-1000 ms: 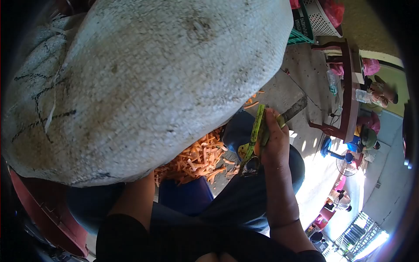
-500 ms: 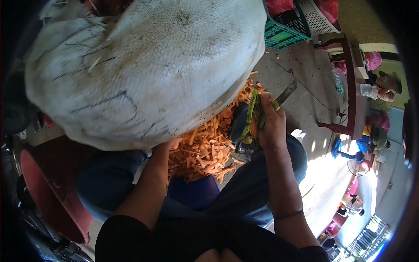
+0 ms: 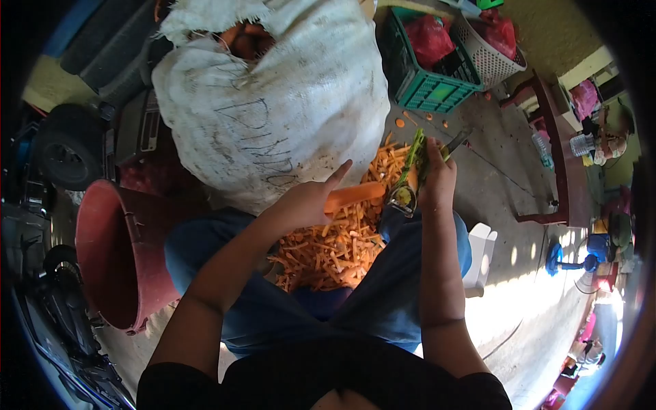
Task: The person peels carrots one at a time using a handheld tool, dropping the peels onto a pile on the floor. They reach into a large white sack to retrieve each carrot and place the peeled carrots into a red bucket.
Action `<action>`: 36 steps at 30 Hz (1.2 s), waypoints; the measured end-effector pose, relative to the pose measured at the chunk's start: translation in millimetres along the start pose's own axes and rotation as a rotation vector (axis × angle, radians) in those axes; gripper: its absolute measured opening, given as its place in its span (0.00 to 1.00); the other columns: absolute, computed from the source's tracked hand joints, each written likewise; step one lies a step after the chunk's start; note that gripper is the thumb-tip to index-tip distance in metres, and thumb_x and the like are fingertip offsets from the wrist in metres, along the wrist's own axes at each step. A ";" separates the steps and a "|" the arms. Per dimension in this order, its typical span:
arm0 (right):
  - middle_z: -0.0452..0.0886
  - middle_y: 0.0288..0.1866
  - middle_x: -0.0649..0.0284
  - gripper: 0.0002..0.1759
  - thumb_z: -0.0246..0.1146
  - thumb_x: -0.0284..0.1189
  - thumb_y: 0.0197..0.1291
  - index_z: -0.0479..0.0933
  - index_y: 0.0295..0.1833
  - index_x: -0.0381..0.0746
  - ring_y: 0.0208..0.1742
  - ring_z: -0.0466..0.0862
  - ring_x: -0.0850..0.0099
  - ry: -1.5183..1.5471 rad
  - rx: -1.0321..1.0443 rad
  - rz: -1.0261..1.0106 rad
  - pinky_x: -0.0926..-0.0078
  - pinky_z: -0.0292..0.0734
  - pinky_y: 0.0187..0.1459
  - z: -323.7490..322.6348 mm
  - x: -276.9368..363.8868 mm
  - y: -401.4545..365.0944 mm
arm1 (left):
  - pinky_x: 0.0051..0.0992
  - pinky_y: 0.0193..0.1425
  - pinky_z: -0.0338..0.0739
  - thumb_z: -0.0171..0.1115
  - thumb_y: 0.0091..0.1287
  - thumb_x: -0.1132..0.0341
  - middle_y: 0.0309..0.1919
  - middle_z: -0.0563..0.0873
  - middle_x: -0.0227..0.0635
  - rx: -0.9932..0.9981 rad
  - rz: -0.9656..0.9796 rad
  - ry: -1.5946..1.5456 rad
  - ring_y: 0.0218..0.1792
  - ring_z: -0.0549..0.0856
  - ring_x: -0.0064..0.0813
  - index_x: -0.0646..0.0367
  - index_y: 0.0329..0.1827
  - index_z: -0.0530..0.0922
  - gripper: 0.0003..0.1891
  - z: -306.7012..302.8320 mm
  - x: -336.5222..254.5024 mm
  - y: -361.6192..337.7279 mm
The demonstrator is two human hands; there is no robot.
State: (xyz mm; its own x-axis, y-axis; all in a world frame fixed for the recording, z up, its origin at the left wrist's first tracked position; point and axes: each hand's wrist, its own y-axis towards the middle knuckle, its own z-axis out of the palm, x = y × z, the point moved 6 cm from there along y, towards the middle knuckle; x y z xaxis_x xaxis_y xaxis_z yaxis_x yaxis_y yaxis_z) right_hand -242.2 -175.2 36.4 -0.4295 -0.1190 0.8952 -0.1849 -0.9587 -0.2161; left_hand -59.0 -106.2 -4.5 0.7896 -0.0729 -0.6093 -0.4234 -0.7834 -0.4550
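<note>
My left hand (image 3: 305, 203) is closed around the thick end of a peeled-looking carrot (image 3: 357, 196), its index finger stretched out toward the sack. The carrot points right, over a heap of orange carrot peelings (image 3: 328, 253) between my knees. In my right hand (image 3: 437, 174) is a peeler (image 3: 402, 198) with a worn green handle, its metal head lying close to the carrot's tip. A dull metal blade (image 3: 458, 140) juts out beyond the same hand. Above both hands bulges a large white woven sack (image 3: 273, 116) with dark lettering; whole carrots (image 3: 247, 39) show through its torn opening.
On the left a red bin (image 3: 147, 253) lies tilted beside my knee, near a motorbike (image 3: 68, 328). Behind the sack's right side stand a green crate (image 3: 427, 89) and a white basket (image 3: 495, 68) with red bags. A wooden bench (image 3: 557, 150) and a blue fan (image 3: 574, 260) are farther right.
My left hand has come out from under the sack's edge, now with a carrot, and moved toward the peeler. The view has shifted, showing more of the sack's top and the bin.
</note>
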 end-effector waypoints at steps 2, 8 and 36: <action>0.75 0.27 0.65 0.09 0.52 0.30 0.55 0.72 0.34 0.34 0.27 0.74 0.78 -0.286 0.079 -0.120 0.82 0.68 0.28 6.4 -2.9 -6.1 | 0.32 0.36 0.73 0.64 0.42 0.69 0.35 0.78 0.44 -0.223 -0.041 0.240 0.32 0.79 0.39 0.45 0.64 0.39 0.50 -29.1 -21.9 -29.2; 0.75 0.23 0.51 0.07 0.56 0.28 0.47 0.71 0.33 0.37 0.26 0.77 0.57 -1.173 0.408 -0.525 0.68 0.70 0.27 57.0 -22.0 -56.6 | 0.32 0.33 0.73 0.63 0.42 0.69 0.34 0.77 0.42 -0.478 -0.138 0.214 0.30 0.79 0.39 0.44 0.64 0.40 0.48 -28.0 -8.9 -63.1; 0.72 0.18 0.58 0.10 0.58 0.33 0.47 0.66 0.24 0.39 0.18 0.74 0.61 -1.489 0.438 -0.766 0.68 0.68 0.19 90.6 -43.5 -72.1 | 0.29 0.28 0.72 0.63 0.42 0.64 0.27 0.76 0.35 -0.586 0.024 0.394 0.25 0.78 0.31 0.55 0.55 0.60 0.34 -18.0 9.0 -66.0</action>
State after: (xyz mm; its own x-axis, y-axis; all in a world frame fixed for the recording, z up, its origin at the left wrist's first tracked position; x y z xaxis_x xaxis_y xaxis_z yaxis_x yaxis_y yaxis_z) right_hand -130.1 -124.3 48.4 0.8002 0.4850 0.3529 0.4025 -0.8704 0.2837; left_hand -16.0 -66.2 31.7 0.9319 -0.2259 -0.2839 -0.2216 -0.9740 0.0476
